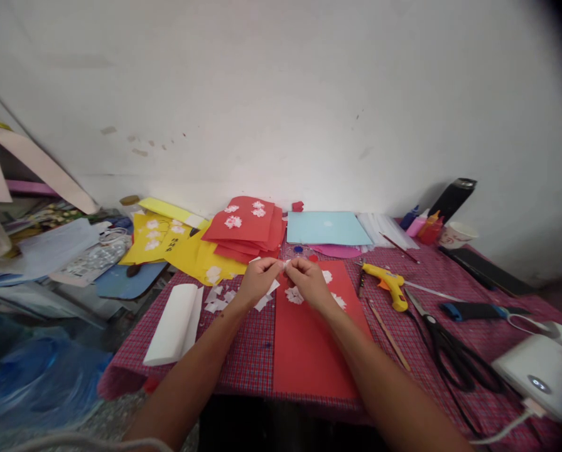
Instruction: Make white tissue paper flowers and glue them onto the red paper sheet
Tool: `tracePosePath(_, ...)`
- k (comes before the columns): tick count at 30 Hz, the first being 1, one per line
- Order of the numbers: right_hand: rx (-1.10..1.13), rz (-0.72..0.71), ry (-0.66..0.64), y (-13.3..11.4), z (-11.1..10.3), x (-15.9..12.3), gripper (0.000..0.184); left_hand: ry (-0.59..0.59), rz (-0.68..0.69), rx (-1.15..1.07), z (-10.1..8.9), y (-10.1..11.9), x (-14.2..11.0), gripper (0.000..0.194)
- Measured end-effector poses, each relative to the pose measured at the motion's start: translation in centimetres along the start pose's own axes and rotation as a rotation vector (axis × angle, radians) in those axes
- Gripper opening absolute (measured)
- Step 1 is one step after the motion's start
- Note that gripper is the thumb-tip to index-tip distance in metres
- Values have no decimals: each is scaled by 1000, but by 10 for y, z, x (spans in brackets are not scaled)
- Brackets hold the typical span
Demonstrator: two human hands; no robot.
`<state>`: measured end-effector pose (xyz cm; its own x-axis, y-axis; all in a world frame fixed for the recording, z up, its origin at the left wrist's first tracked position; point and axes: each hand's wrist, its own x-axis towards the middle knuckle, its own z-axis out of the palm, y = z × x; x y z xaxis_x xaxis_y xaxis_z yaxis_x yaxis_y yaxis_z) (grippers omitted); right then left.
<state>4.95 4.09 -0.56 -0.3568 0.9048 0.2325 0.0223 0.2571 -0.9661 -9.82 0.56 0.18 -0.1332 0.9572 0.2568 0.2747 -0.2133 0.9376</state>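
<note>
Both hands meet above the top of a red paper sheet (313,351), pinching a small white piece of paper (286,264) between their fingertips. My left hand (260,276) is closed on its left side, and my right hand (308,281) is closed on its right; the fingers hide much of it. White paper flowers lie on the red sheet around my right hand, one flower (294,295) to its left and another flower (339,301) to its right. Cut white paper pieces (217,301) are scattered on the cloth left of my left hand.
A folded white paper (172,326) lies left. Red sheets with flowers (247,223), yellow sheets (153,238) and a light blue sheet (328,229) are at the back. Right are a yellow glue gun (389,282), black scissors (454,351), a wooden stick (389,336) and a white device (539,376).
</note>
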Motion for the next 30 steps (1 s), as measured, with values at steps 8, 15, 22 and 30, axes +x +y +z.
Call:
tracePosePath(8, 0, 43, -9, -5, 0, -2, 22, 64, 11, -8, 1, 1, 0, 29)
tracePosePath(15, 8, 67, -37, -1, 0, -2, 22, 114, -2, -21, 1, 6, -2, 27)
tracePosePath(22, 111, 71, -41, -5, 1, -2, 18, 88, -5, -76, 2, 1, 0, 25)
tracePosePath(30, 213, 99, -28, -7, 1, -2, 24, 22, -4, -82, 1, -2, 0, 22)
